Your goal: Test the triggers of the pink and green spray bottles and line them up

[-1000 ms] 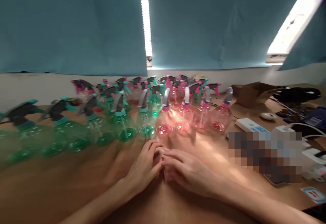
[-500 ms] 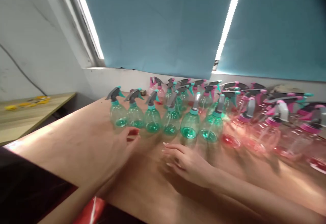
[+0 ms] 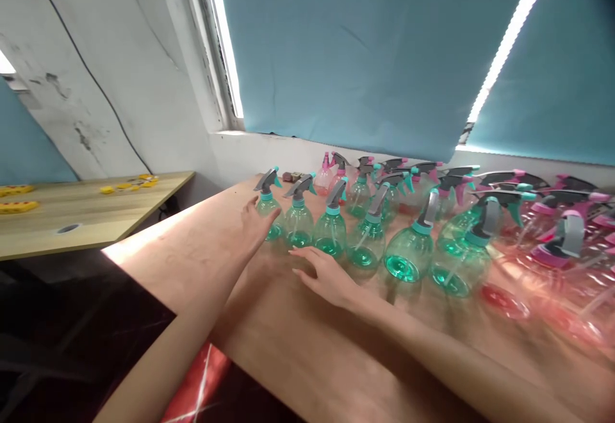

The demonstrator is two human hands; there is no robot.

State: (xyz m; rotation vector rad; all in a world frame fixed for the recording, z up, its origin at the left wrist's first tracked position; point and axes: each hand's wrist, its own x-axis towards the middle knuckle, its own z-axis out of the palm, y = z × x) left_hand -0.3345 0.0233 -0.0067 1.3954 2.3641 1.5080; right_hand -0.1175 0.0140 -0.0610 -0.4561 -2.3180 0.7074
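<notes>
My left hand (image 3: 259,223) is at the leftmost green spray bottle (image 3: 270,204), thumb and fingers apart around its near left side; whether it touches the bottle I cannot tell. Just in front of the second green spray bottle (image 3: 298,218) and the third green spray bottle (image 3: 330,231), my right hand (image 3: 327,275) hovers low over the table with thumb and fingers spread, holding nothing. These bottles are clear green with teal collars and grey trigger heads. More green ones, such as a tilted-looking spray bottle (image 3: 408,250), carry the front row on to the right.
Pink spray bottles (image 3: 552,256) crowd the right side, and mixed pink and green ones stand behind the front row. The wooden table (image 3: 192,237) ends at a diagonal left edge. Beyond a gap, another table (image 3: 106,211) holds yellow items (image 3: 129,184). A blue blind (image 3: 346,58) hangs behind.
The view has turned left, so the bottles sit farther right. My left hand has moved forward to the leftmost green bottle, and my right hand has shifted left along the row with its fingers opening.
</notes>
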